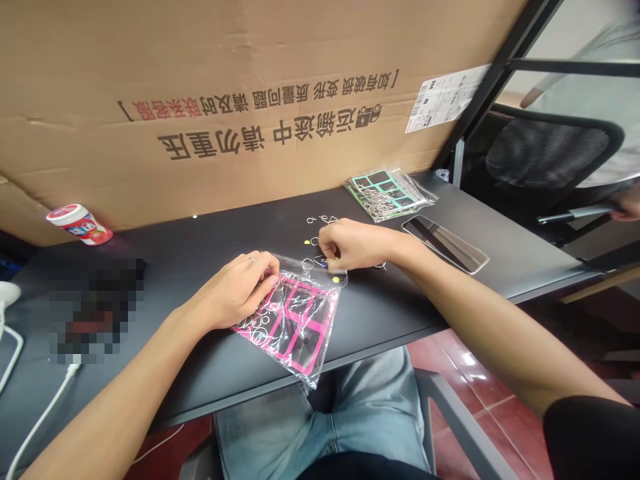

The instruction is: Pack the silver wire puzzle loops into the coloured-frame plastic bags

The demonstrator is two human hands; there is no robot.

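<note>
The left hand (pixel 233 291) holds a clear bag (pixel 287 323) at its top edge, with the fingers (pixel 267 275) bent and pinched together on the plastic. A ring (pixel 251 259) sits on one finger. The bag lies partly on the desk (pixel 380 317), its lower corner hanging past the front edge. Inside are a pink card (pixel 285 327) and pale wire shapes, partly hidden by the hand and by glare on the plastic.

The right hand (pixel 347 244) rests just beyond the bag, with its fingers (pixel 331 250) curled closed and pointing down among loose wire shapes (pixel 315 260) on the desk. The fingertips are hidden, so it cannot be seen whether they grip a piece. Small yellow dots (pixel 307 242) lie near the hand.

Farther back, a second bag (pixel 387 193) with a teal card lies against a cardboard box (pixel 200 87), and a phone (pixel 445 243) lies to its right. Near the desk's left end stands a gum bottle (pixel 80 225) on its side, beside a pixelated patch (pixel 95 310) that cannot be made out. A white cable (pixel 40 427) runs off the lower edge. At the right, another person's hand (pixel 627 210) is cut off by the frame, next to a mesh chair (pixel 545 157).
</note>
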